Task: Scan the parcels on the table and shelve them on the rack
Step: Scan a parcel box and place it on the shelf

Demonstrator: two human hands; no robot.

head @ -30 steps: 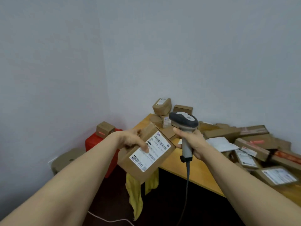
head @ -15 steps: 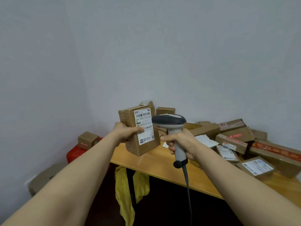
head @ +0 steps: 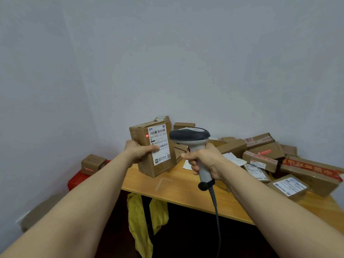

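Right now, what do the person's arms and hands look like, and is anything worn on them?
The left forearm and the right forearm are bare up to the frame edge; no sleeve shows. The left hand and the right hand wear no gloves. No watch, bracelet or ring shows on the wrists or on the visible fingers.

Matt brown cardboard parcel [head: 149, 151] with glossy white paper label [head: 159, 144], smooth grey plastic scanner [head: 193, 146], smooth wooden table [head: 186, 190]
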